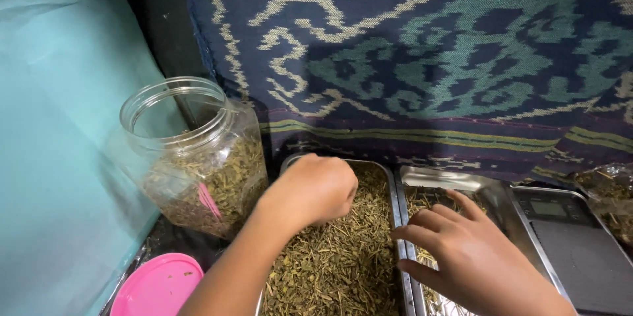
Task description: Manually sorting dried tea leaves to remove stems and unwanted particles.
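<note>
Our left hand [316,187] is curled into a loose fist down in the dried herb [336,263] that fills the left steel tray [393,191]; the fingers are drawn together and turned under, so we cannot tell how much they have pinched, only that they close on the loose stalks directly beneath them. Our right hand [461,250] lies flat with its fingers [432,218] spread apart, resting over the rim between that tray and the right steel tray [488,187], gripping nothing.

The risk we see is spillage: the herb is light and brittle, and a fistful lifted carelessly would shed bits over the rim under the right fingertips, or onto the digital scale [573,237] just beyond the right hand (its platform bare in view). A sleeve or wrist could also nudge the open plastic jar [198,158], standing just outside the left knuckles, half full of the same herb.

Its pink lid [158,286] lies behind the left forearm, well apart from the fingers. A patterned woven cloth [428,59] hangs beyond both hands.
</note>
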